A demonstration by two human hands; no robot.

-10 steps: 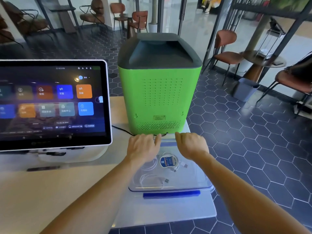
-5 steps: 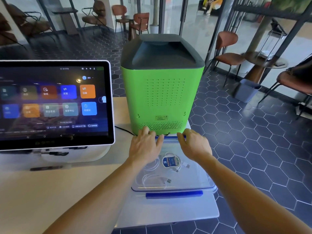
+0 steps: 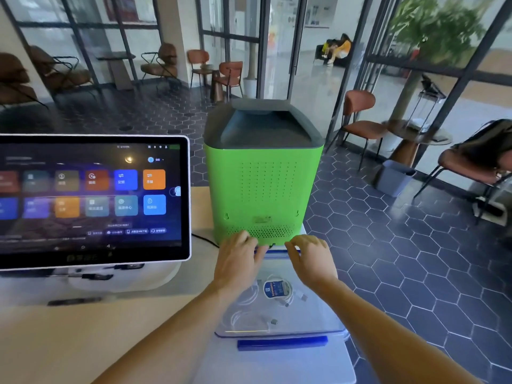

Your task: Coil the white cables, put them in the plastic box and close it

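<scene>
Clear plastic box (image 3: 279,325) holds coiled white cables (image 3: 249,314). Left hand (image 3: 238,261) and right hand (image 3: 310,259), fingers spread flat, now press farther along its lid's back edge.

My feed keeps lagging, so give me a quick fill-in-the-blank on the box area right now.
1. The coiled white cables lie ____ the clear plastic box.
2. The left hand and right hand rest at the box's ____ edge.
3. Behind the box stands a ____ machine.

Missing words: inside; far; green
</scene>
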